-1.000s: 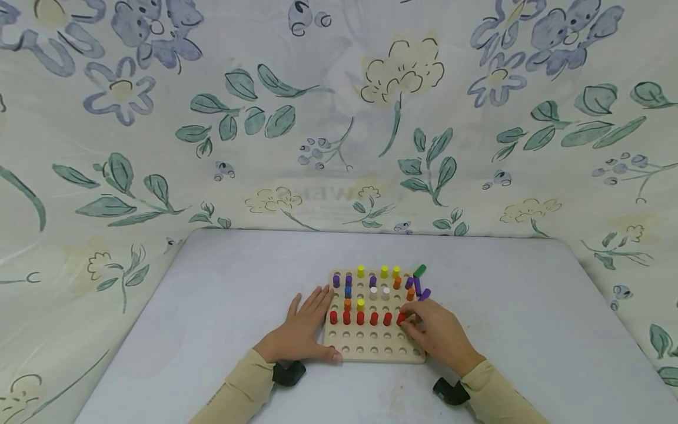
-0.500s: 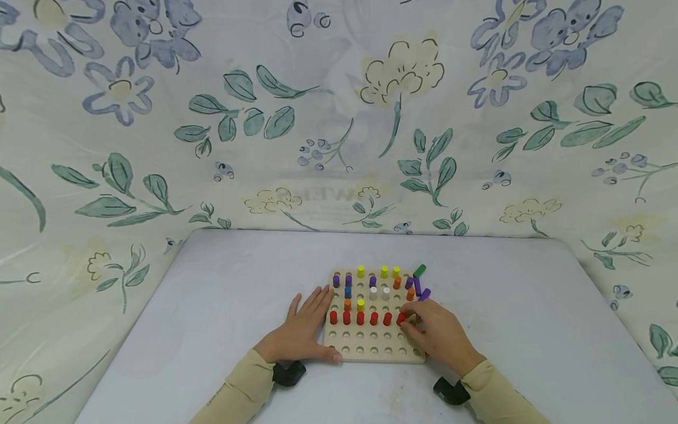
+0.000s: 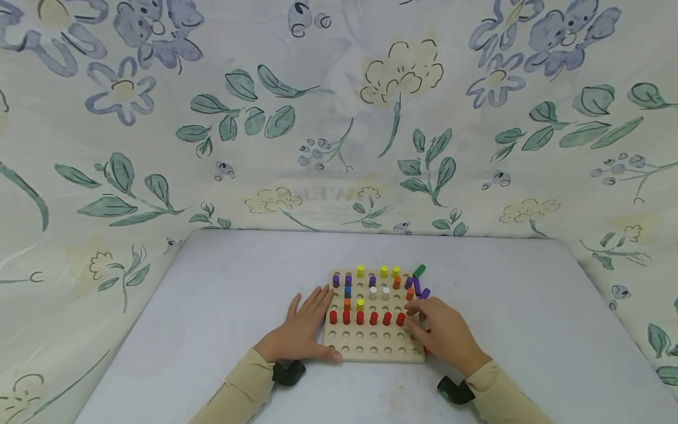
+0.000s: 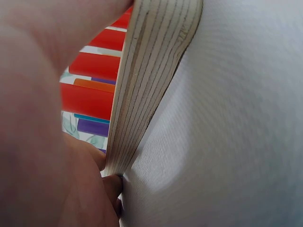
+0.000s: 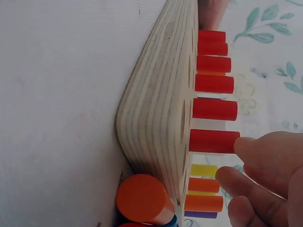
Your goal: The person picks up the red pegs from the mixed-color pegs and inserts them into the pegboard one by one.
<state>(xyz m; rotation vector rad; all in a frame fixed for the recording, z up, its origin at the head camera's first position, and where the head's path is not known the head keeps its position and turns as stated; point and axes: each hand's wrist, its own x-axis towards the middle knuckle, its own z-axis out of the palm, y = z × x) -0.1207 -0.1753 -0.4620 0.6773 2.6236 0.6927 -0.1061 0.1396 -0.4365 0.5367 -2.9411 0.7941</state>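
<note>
A wooden pegboard (image 3: 379, 357) lies on the table, with a row of several upright red pegs (image 3: 360, 318) across it. My left hand (image 3: 303, 331) rests along the board's left edge, fingers straight and thumb spread at the near left corner. At the right end of the row my right hand (image 3: 445, 333) hovers, thumb and index finger parted. In the right wrist view its thumb tip is right at the top of the last red peg (image 5: 214, 141), while the index finger stands away from it. The peg sits upright in its hole.
Yellow pegs (image 3: 384, 271), white pegs (image 3: 373, 292), purple, orange and blue ones stand farther back on the board. A green peg (image 3: 419, 271) and purple pegs (image 3: 425, 294) lie at its right edge. An orange peg (image 5: 141, 198) lies beside the board's side.
My right thumb and index finger have parted from the last red peg, and the hand has shifted slightly right. The peg stays in its hole. My left hand has not moved.
</note>
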